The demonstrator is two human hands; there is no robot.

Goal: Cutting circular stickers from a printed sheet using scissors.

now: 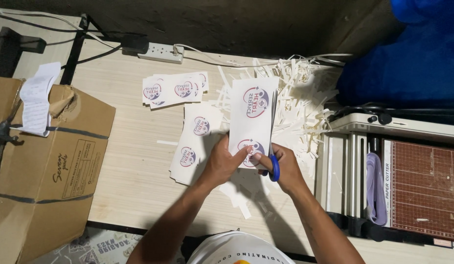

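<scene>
A white paper sheet (pixel 253 113) printed with two round red-and-blue emblems is held upright over the light wooden table (pixel 134 166). My left hand (pixel 222 163) pinches its lower edge. My right hand (pixel 282 167) grips blue-handled scissors (pixel 274 167) at the sheet's lower right side; the blades are hidden behind the paper. Under the hands lies a stack of similar printed sheets (pixel 193 142). Another fanned pile of cut emblem sheets (pixel 174 89) sits farther back.
A heap of white paper strips (pixel 300 102) lies behind the sheet. A paper cutter (pixel 408 176) stands at right, a cardboard box (pixel 46 166) at left, a power strip (pixel 161 51) at the back edge, and blue fabric (pixel 408 54) at top right.
</scene>
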